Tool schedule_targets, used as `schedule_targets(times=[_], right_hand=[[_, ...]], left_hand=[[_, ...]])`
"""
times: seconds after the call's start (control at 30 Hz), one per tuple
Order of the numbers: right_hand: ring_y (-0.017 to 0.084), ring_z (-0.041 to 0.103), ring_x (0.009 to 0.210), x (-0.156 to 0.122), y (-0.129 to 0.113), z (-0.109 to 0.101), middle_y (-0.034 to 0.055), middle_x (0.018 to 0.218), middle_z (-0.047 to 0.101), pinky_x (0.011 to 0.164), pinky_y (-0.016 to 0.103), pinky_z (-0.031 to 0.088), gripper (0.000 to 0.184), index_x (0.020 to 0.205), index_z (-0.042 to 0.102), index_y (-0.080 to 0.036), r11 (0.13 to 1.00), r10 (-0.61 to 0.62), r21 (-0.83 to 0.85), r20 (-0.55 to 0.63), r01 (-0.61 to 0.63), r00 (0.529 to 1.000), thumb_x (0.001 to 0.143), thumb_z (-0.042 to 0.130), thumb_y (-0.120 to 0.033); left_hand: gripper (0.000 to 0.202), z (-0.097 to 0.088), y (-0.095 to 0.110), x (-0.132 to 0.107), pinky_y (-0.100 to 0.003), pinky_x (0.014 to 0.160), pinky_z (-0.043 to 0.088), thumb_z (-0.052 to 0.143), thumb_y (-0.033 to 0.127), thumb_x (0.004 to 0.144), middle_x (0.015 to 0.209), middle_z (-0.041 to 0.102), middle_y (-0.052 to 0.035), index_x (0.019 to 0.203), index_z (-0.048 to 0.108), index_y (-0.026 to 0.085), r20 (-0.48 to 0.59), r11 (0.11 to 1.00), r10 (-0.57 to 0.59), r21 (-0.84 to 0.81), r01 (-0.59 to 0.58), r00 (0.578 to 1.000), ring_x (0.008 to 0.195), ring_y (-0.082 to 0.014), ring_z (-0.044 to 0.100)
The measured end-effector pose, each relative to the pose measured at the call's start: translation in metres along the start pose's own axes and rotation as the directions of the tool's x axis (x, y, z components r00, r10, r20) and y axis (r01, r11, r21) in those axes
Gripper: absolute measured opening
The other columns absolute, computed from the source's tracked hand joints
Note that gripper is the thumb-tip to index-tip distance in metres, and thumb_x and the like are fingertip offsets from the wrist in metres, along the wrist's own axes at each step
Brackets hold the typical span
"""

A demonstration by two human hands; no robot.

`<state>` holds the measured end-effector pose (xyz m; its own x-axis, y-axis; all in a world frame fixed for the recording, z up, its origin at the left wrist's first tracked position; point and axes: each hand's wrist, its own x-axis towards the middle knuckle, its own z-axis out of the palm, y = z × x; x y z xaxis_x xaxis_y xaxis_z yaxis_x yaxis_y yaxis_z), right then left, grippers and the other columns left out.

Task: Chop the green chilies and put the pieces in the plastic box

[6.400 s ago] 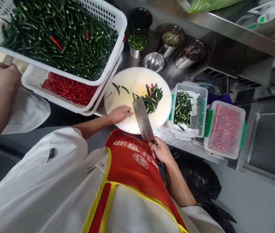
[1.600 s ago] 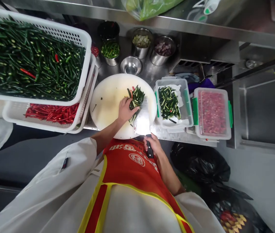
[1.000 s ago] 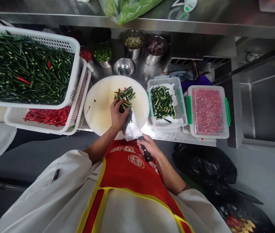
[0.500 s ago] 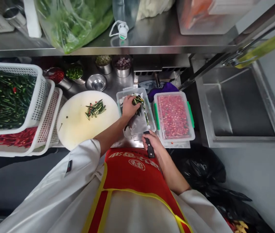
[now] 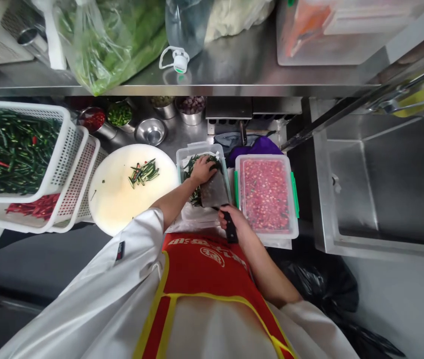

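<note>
My right hand [image 5: 233, 221] is wrapped round the black handle of a cleaver [image 5: 214, 190]. Its broad blade lies tilted over a clear plastic container [image 5: 201, 214]. Inside that container are cut green chilies [image 5: 196, 197] on something white. My left hand [image 5: 202, 170] rests over the chilies at the blade's far edge, fingers spread; whether the palm touches the blade is hidden. Left of the container, a round white cutting board [image 5: 122, 199] bears a small heap of cut green chili strips [image 5: 143, 173] with a few red bits.
A lidded box of chopped pinkish-red food [image 5: 265, 194] stands right of the container. White baskets [image 5: 66, 149] of green and red chilies are stacked at left. Behind are metal cups and a steel bowl [image 5: 150, 131]. A steel shelf [image 5: 234, 89] overhangs; a sink [image 5: 384, 184] lies at right.
My left hand has let go of the chili pieces and spread over the container. The cleaver blade now shows lying over the chilies. The view has shifted slightly.
</note>
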<state>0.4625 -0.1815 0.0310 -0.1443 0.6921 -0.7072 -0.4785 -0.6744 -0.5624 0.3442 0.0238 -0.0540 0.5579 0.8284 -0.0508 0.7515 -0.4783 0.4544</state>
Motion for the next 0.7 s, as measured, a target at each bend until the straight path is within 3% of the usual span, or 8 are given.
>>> schedule_targets(times=[0.1,0.2,0.3,0.37,0.47,0.57,0.63,0.7], right_hand=[[0.007,0.036,0.036,-0.037,0.011,-0.015,-0.008,0.055,0.046,0.032,0.022,0.026,0.035,0.072,0.04,-0.025,0.992,0.096,0.084,-0.001,-0.095,0.995,0.066,0.071,-0.04],[0.009,0.038,0.034,-0.079,0.026,-0.033,-0.0077,0.055,0.05,0.03,0.023,0.027,0.03,0.077,0.047,-0.025,0.991,0.13,-0.016,-0.061,-0.131,0.99,0.07,0.072,-0.039],[0.011,0.044,0.036,-0.106,0.038,-0.047,-0.0056,0.055,0.053,0.032,0.024,0.033,0.028,0.077,0.051,-0.025,0.981,0.113,-0.144,-0.116,-0.129,0.987,0.073,0.072,-0.043],[0.013,0.045,0.036,-0.111,0.043,-0.048,-0.0049,0.052,0.053,0.034,0.026,0.035,0.027,0.076,0.053,-0.025,0.974,0.095,-0.197,-0.108,-0.115,0.99,0.075,0.072,-0.045],[0.014,0.045,0.036,-0.097,0.044,-0.031,-0.0046,0.049,0.052,0.035,0.027,0.036,0.027,0.074,0.053,-0.025,0.966,0.042,-0.253,-0.027,-0.048,0.999,0.077,0.071,-0.045],[0.014,0.045,0.035,-0.068,0.044,0.008,-0.0049,0.048,0.053,0.035,0.027,0.037,0.025,0.073,0.053,-0.025,0.943,-0.011,-0.329,0.086,0.039,0.996,0.078,0.069,-0.043],[0.013,0.045,0.036,-0.046,0.049,0.039,-0.0057,0.048,0.053,0.035,0.027,0.038,0.022,0.074,0.052,-0.025,0.929,-0.042,-0.361,0.1,0.075,0.994,0.079,0.066,-0.042],[0.013,0.047,0.037,-0.028,0.057,0.069,-0.0063,0.051,0.054,0.036,0.027,0.04,0.021,0.074,0.051,-0.025,0.933,-0.062,-0.351,0.064,0.08,0.996,0.079,0.064,-0.04]], left_hand=[[0.033,0.004,-0.001,0.004,-0.055,0.116,0.034,0.062,0.032,0.09,0.147,0.048,-0.0131,0.121,0.069,0.021,-0.005,0.999,-0.051,0.018,0.051,0.999,0.139,-0.0345,0.039],[0.031,-0.004,-0.001,-0.003,-0.052,0.117,0.034,0.06,0.028,0.091,0.146,0.049,-0.0128,0.119,0.069,0.021,-0.039,1.0,-0.029,-0.012,0.029,0.999,0.138,-0.0318,0.041],[0.029,-0.034,-0.016,-0.027,-0.043,0.116,0.038,0.049,0.027,0.096,0.14,0.054,-0.0086,0.119,0.067,0.024,-0.185,0.994,0.027,-0.098,-0.046,0.982,0.133,-0.0238,0.048],[0.029,-0.064,-0.044,-0.051,-0.04,0.114,0.04,0.044,0.027,0.098,0.133,0.058,-0.0071,0.116,0.067,0.025,-0.339,0.99,-0.043,-0.14,-0.005,0.94,0.128,-0.0212,0.052],[0.027,-0.11,-0.105,-0.092,-0.044,0.114,0.04,0.046,0.031,0.097,0.121,0.062,-0.0116,0.109,0.067,0.02,-0.529,0.941,-0.338,-0.192,0.277,0.779,0.124,-0.0253,0.054],[0.037,-0.132,-0.161,-0.129,-0.052,0.114,0.037,0.061,0.041,0.087,0.121,0.061,-0.0187,0.112,0.065,0.015,-0.564,0.788,-0.588,-0.237,0.568,0.58,0.123,-0.0334,0.054],[0.045,-0.13,-0.183,-0.144,-0.055,0.114,0.035,0.063,0.046,0.085,0.127,0.059,-0.0209,0.116,0.064,0.014,-0.545,0.775,-0.602,-0.219,0.593,0.584,0.127,-0.0354,0.052],[0.049,-0.121,-0.192,-0.148,-0.057,0.116,0.031,0.063,0.05,0.084,0.134,0.056,-0.0205,0.118,0.063,0.015,-0.504,0.831,-0.539,-0.189,0.522,0.675,0.134,-0.0359,0.046]])
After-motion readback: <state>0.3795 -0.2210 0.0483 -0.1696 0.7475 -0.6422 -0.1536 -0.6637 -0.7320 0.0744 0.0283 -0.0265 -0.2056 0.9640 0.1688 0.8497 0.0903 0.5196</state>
